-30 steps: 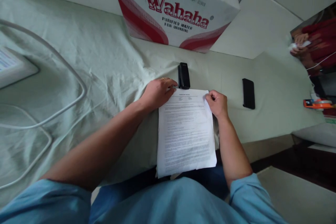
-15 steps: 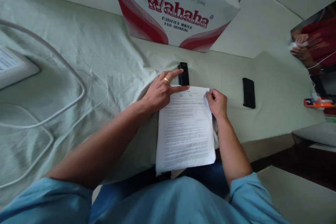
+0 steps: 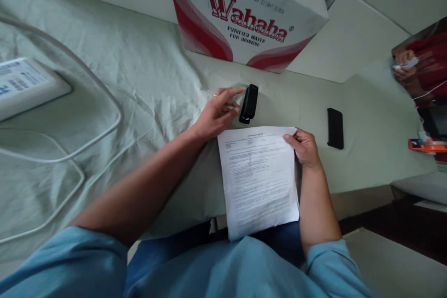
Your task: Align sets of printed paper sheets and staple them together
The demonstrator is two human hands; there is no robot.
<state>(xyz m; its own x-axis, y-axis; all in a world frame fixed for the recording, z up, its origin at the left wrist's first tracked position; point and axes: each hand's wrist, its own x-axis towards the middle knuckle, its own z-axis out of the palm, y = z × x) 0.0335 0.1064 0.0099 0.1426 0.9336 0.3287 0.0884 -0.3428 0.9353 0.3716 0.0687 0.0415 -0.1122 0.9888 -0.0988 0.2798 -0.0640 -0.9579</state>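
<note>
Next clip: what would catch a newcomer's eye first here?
The big red-and-white Wahaha box at the back of the cloth-covered table. Next, the printed paper at the near edge, its top right corner pinched by the right hand. The left hand touches a black stapler just beyond the paper.

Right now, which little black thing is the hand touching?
The black stapler above the paper; the left hand touches it. The flat black phone lies alone, farther right.

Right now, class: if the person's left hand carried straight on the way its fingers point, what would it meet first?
The left hand points right at the black stapler on the cloth; its fingertips look almost on it already. So the stapler comes first, though actual contact is hard to judge.
</note>
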